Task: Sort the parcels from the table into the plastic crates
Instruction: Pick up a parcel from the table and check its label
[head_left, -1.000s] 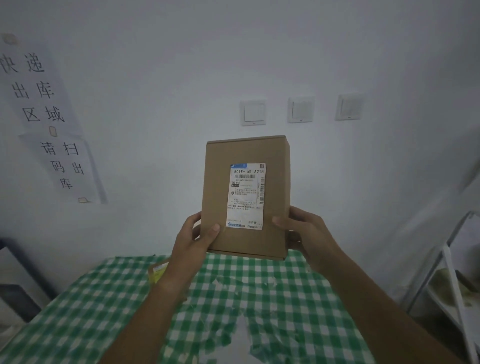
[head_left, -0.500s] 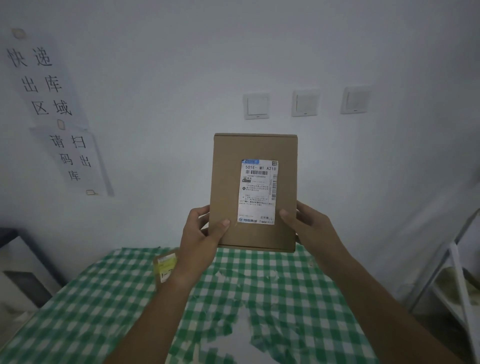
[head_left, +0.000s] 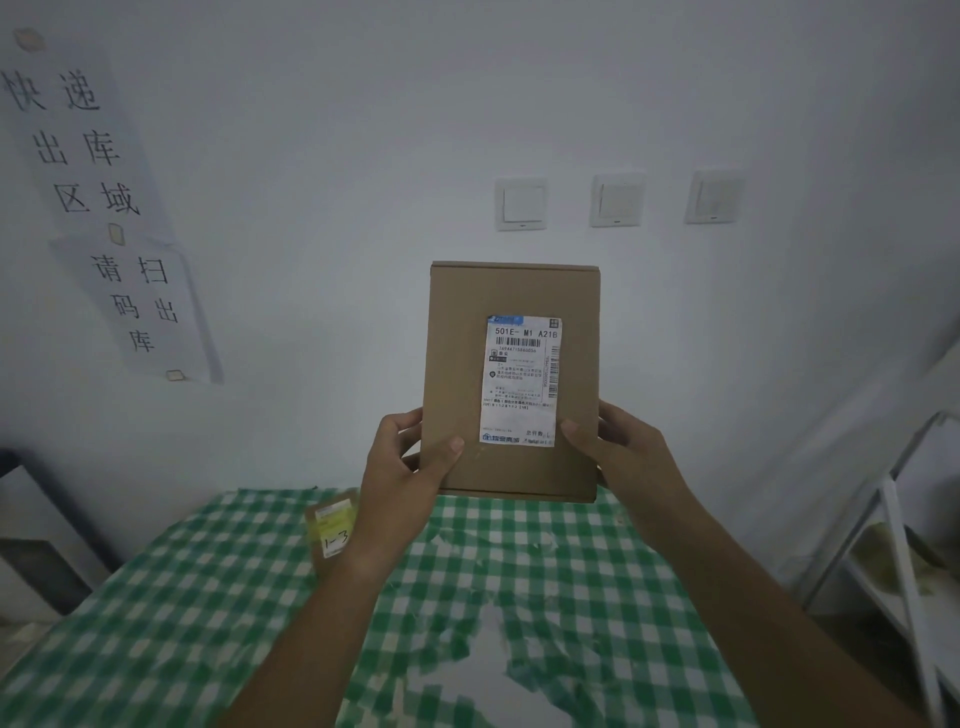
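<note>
A flat brown cardboard parcel (head_left: 462, 364) with a white shipping label is held upright in front of the wall, above the far end of the table. My left hand (head_left: 402, 467) grips its lower left edge, thumb on the front face. My right hand (head_left: 621, 452) grips its lower right edge, thumb on the label's corner. A second small brown parcel (head_left: 332, 525) with a yellow sticker marked "1-3" lies on the table, partly hidden behind my left wrist. No plastic crate is in view.
The table (head_left: 571, 597) wears a green-and-white checked cloth, worn white in the middle. A white shelf frame (head_left: 904, 545) stands at the right. Paper signs (head_left: 130, 291) and three wall switches (head_left: 618, 200) hang on the wall. A dark frame (head_left: 31, 499) stands at the left.
The parcel has shifted slightly right and turned to face me more squarely. Both hands keep the same grip. The small parcel on the table shows more.
</note>
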